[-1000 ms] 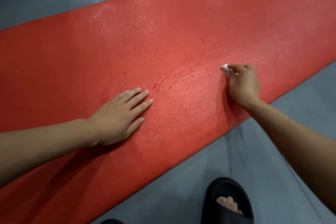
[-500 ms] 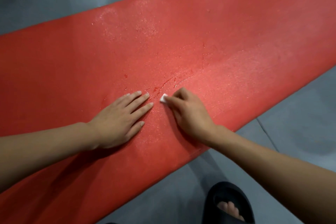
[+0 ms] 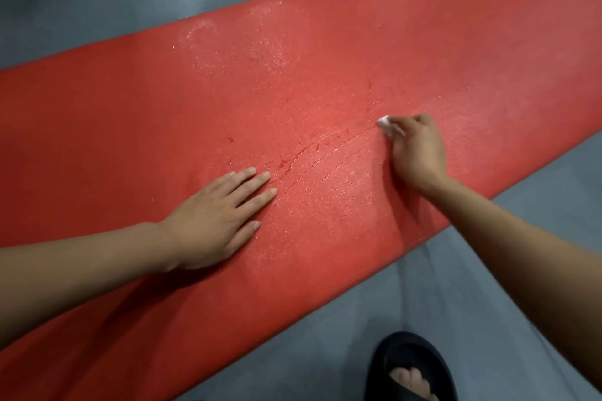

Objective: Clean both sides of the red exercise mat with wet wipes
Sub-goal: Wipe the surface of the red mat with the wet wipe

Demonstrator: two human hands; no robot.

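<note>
Both ends of the red exercise mat [image 3: 325, 91] run out of view, at lower left and upper right, and only a small white corner of the wet wipe [image 3: 385, 125] shows past the fingers that cover the rest. A dark object at the top edge is cut off and cannot be identified, and the person's black slide sandal [image 3: 407, 365], toes showing, is clipped by the bottom edge.

The right hand [image 3: 417, 150] curls its fingers around the bunched wipe and presses it to the mat's surface right of centre, at the end of a curved wet streak [image 3: 309, 153]. The left hand [image 3: 215, 221] lies palm down on the mat, fingers straight and slightly spread, holding nothing, its fingertips just beside the near end of that streak.

The mat lies flat on the grey floor [image 3: 97, 3], its long axis running diagonally from lower left to upper right. Fine droplets glisten across its middle and toward its far edge. The two hands are well apart, both forearms reaching in from the lower corners.
</note>
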